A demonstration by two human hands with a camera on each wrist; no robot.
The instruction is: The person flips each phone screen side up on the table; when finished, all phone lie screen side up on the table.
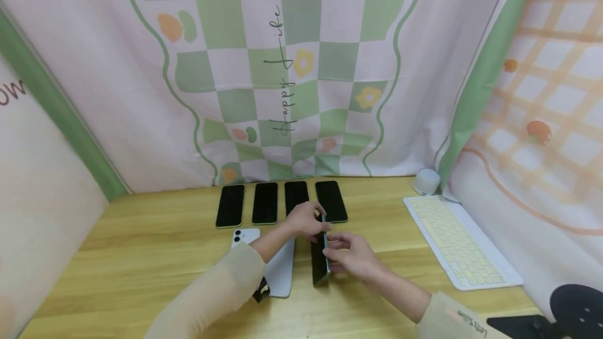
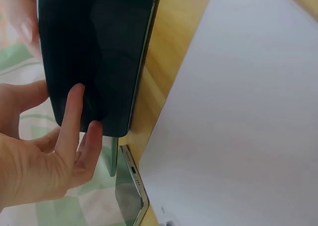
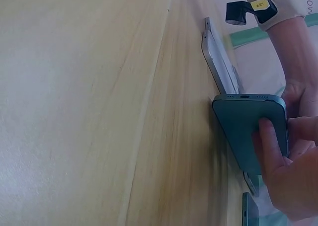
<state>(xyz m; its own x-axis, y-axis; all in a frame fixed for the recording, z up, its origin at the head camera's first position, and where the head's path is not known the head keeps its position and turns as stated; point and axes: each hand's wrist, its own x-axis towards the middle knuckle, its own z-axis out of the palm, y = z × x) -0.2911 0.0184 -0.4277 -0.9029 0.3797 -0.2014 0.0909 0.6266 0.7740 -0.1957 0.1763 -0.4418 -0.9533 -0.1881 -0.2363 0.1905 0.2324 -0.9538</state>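
Note:
A dark-screened smartphone (image 1: 319, 263) with a teal back stands tilted up on a long side between my two hands. My left hand (image 1: 305, 219) holds its far end, with fingers across the screen (image 2: 107, 62) in the left wrist view. From the other side, my right hand (image 1: 355, 256) grips the phone's upper edge, and its fingers lie against the teal back (image 3: 238, 121) in the right wrist view. Left of this phone, a flat white slab like a tablet (image 1: 281, 271) lies partly under my left forearm. A white phone with two camera lenses (image 1: 245, 234) shows at its upper left.
Across the back of the wooden table (image 1: 155, 255) several black-screened phones (image 1: 265, 203) lie in a row. On the right are a white keyboard (image 1: 454, 239) and a small white round speaker-like object (image 1: 426, 181). A patterned curtain (image 1: 301, 93) hangs behind.

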